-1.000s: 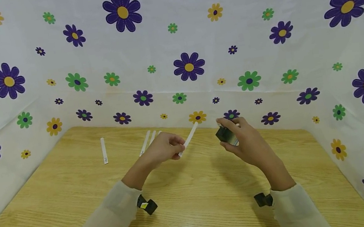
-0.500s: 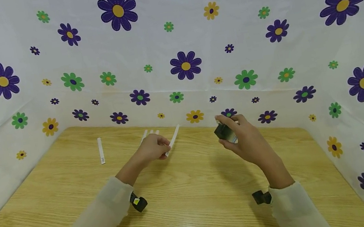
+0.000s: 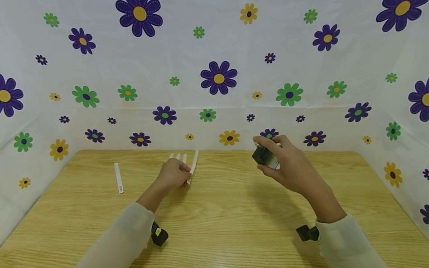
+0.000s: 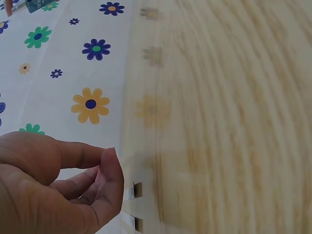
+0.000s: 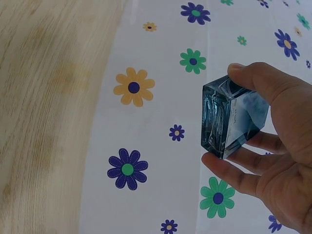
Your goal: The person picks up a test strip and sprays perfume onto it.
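My left hand (image 3: 172, 174) pinches a narrow white paper strip (image 3: 194, 162) near its lower end, just above the back of the table. Beside it, several similar white strips (image 3: 184, 158) lie in a row, partly covered by the hand. In the left wrist view, thumb and forefinger tips meet, and the pinched strip is hard to make out there. My right hand (image 3: 291, 166) holds a blue glass perfume bottle (image 5: 229, 119) in the air, thumb on one side and fingers on the other. The bottle is tilted, and a label shows through the glass.
A lone white strip (image 3: 119, 178) with small print at its near end lies farther left on the wooden table (image 3: 245, 235). White cloth with printed flowers (image 3: 187, 55) walls off the back and both sides. Each wrist carries a small black camera (image 3: 158, 235).
My left hand has moved left and slightly down with its strip, bringing it beside the row of strips. The right hand keeps the bottle in nearly the same place.
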The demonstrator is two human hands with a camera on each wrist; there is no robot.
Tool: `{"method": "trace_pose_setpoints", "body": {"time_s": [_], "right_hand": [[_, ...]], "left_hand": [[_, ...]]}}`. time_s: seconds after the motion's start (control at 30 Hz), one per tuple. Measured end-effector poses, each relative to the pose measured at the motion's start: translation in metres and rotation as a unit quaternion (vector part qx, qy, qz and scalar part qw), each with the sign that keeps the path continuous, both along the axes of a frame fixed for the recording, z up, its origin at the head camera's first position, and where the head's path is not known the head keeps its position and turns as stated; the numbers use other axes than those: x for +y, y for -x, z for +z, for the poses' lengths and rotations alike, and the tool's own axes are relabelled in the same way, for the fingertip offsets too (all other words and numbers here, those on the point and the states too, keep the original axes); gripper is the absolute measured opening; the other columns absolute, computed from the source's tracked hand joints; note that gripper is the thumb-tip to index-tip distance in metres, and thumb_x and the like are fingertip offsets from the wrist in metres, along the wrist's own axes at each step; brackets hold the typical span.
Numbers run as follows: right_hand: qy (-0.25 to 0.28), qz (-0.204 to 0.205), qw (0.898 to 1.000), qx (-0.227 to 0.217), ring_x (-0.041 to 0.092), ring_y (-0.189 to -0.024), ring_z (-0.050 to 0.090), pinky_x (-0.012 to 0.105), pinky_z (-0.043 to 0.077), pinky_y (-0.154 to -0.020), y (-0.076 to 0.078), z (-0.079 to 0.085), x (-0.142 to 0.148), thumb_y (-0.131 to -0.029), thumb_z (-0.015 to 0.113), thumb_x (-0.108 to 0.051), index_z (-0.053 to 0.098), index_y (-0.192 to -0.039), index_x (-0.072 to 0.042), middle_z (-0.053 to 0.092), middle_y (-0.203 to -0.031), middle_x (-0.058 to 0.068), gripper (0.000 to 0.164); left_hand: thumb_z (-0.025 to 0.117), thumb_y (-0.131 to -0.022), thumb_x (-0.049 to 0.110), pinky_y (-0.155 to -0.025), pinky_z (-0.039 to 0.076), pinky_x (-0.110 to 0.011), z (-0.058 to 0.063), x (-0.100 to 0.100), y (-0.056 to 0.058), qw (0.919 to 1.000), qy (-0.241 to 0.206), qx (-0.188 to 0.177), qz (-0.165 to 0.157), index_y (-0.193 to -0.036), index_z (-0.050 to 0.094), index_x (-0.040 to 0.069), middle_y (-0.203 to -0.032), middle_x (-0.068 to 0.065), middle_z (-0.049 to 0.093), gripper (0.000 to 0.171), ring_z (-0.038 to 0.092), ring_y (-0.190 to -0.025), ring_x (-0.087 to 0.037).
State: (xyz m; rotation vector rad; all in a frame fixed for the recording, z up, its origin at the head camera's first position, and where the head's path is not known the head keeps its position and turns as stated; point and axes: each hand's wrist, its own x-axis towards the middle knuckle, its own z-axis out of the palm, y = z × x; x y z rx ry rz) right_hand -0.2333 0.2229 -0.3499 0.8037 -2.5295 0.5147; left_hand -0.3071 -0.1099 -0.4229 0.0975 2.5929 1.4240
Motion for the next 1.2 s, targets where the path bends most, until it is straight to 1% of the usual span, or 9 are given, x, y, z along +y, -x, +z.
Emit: {"method": "trace_pose_setpoints", "body": {"time_s": [0.2,0.33,0.47,0.6,0.8,1.03,1.2], "right_hand": [[0.000,0.003,1.000,0.002,0.032,-0.078,0.067,0.044,0.059,-0.066,0.000,-0.001,0.000,-0.089,0.082,-0.021,0.046,-0.152,-0.022,0.053,-0.128,0.025,0.073],[-0.001,0.005,1.000,0.004,0.033,-0.077,0.067,0.043,0.059,-0.066,0.001,-0.001,0.000,-0.089,0.082,-0.021,0.046,-0.152,-0.021,0.053,-0.127,0.026,0.072],[-0.002,0.005,1.000,0.006,0.033,-0.080,0.067,0.045,0.060,-0.068,0.001,0.000,0.000,-0.089,0.082,-0.020,0.046,-0.152,-0.021,0.053,-0.128,0.027,0.073],[-0.002,0.003,1.000,0.005,0.034,-0.084,0.068,0.046,0.061,-0.070,0.001,0.000,0.000,-0.088,0.083,-0.020,0.047,-0.151,-0.020,0.053,-0.128,0.027,0.073],[-0.002,0.006,1.000,0.007,0.033,-0.083,0.068,0.046,0.061,-0.069,0.001,0.000,0.000,-0.089,0.083,-0.020,0.046,-0.151,-0.020,0.053,-0.128,0.027,0.073],[-0.006,-0.001,1.000,0.007,0.032,-0.081,0.067,0.044,0.060,-0.067,0.001,0.000,0.000,-0.089,0.083,-0.021,0.046,-0.152,-0.022,0.053,-0.128,0.026,0.073],[-0.006,-0.001,1.000,0.005,0.033,-0.083,0.068,0.045,0.061,-0.068,0.001,-0.001,0.000,-0.089,0.082,-0.022,0.045,-0.152,-0.022,0.053,-0.129,0.026,0.073]], "left_hand": [[0.067,-0.094,-0.001,-0.063,0.060,-0.027,-0.002,0.000,0.006,0.9998,0.016,-0.005,0.006,-0.110,0.069,-0.011,-0.106,-0.023,0.070,0.019,0.068,-0.060,-0.014],[0.066,-0.093,-0.002,-0.064,0.060,-0.027,-0.003,0.001,0.008,0.9994,0.034,-0.002,0.008,-0.109,0.070,-0.012,-0.107,-0.023,0.071,0.019,0.069,-0.058,-0.014],[0.066,-0.093,-0.001,-0.064,0.061,-0.027,-0.003,0.004,0.008,0.9985,0.051,-0.003,0.017,-0.111,0.070,-0.011,-0.106,-0.023,0.071,0.021,0.070,-0.060,-0.014],[0.067,-0.093,-0.001,-0.063,0.061,-0.026,-0.003,0.005,0.009,0.9980,0.057,-0.009,0.025,-0.116,0.068,-0.011,-0.111,-0.024,0.069,0.025,0.070,-0.063,-0.014],[0.069,-0.092,-0.002,-0.062,0.060,-0.025,-0.005,0.005,0.011,0.9979,0.053,-0.016,0.033,-0.115,0.068,-0.010,-0.115,-0.023,0.068,0.024,0.070,-0.063,-0.015],[0.069,-0.091,-0.003,-0.059,0.060,-0.025,-0.006,0.004,0.012,0.9983,0.040,-0.018,0.038,-0.111,0.069,-0.011,-0.116,-0.025,0.067,0.022,0.071,-0.062,-0.015],[0.069,-0.090,-0.004,-0.060,0.060,-0.025,-0.007,0.003,0.013,0.9985,0.023,-0.029,0.041,-0.108,0.069,-0.011,-0.111,-0.024,0.066,0.020,0.070,-0.062,-0.015]]}}
